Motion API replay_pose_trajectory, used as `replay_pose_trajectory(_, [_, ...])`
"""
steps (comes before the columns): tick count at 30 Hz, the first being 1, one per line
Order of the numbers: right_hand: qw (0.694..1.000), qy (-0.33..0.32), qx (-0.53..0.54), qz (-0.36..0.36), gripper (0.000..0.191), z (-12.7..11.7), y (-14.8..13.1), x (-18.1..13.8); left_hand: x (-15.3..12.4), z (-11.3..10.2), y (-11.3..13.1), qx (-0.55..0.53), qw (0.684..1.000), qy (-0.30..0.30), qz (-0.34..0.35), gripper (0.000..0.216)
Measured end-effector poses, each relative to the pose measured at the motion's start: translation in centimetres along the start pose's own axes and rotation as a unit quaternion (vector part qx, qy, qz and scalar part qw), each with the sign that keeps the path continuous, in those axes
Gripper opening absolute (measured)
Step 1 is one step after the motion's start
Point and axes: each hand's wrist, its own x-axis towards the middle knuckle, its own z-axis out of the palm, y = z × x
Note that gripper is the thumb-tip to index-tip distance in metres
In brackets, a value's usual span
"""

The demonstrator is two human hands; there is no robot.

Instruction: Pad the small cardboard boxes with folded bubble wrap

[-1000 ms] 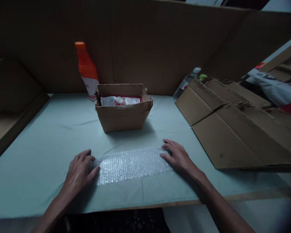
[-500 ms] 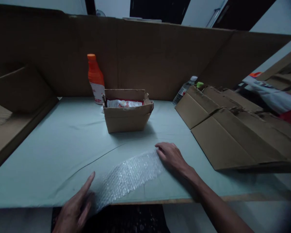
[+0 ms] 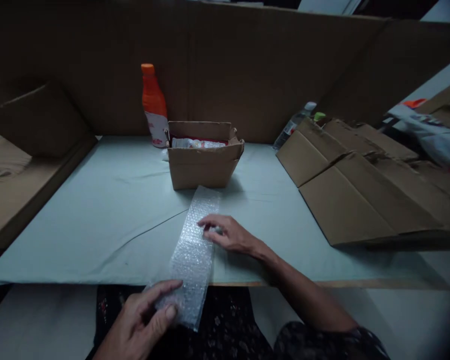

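Note:
A strip of bubble wrap (image 3: 195, 240) lies lengthwise on the pale green table (image 3: 97, 200), running from the cardboard box toward me and hanging over the near edge. My left hand (image 3: 142, 320) pinches its near end below the table edge, thumb on top. Fingers of my right hand (image 3: 228, 234) rest on the strip's right edge near its middle, slightly curled. A small open cardboard box (image 3: 204, 157) holding a white and red packet (image 3: 197, 143) stands just beyond the far end of the strip.
An orange bottle (image 3: 154, 105) stands behind the box on the left. Flattened cardboard sheets (image 3: 360, 185) cover the right side, with a clear bottle (image 3: 294, 122) behind them. A tall cardboard wall (image 3: 247, 65) closes the back; more cardboard (image 3: 18, 175) lies on the left.
The bubble wrap has been turned from crosswise to lengthwise. My left hand drew its end back over the table edge and my right hand shifted left onto the strip.

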Motion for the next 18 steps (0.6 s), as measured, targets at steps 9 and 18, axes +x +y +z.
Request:
replay_pose_trajectory(9, [0.96, 0.161, 0.183, 0.139, 0.04, 3.6, 1.7, -6.4, 13.6, 2.1, 4.3, -0.143, 0.984, -0.089, -0.065, 0.063])
replay_pose_trajectory(18, [0.979, 0.127, -0.155, -0.02, 0.044, 5.4, 0.4, -6.7, 12.1, 1.9, 1.4, -0.11, 0.993, 0.042, 0.023, 0.064])
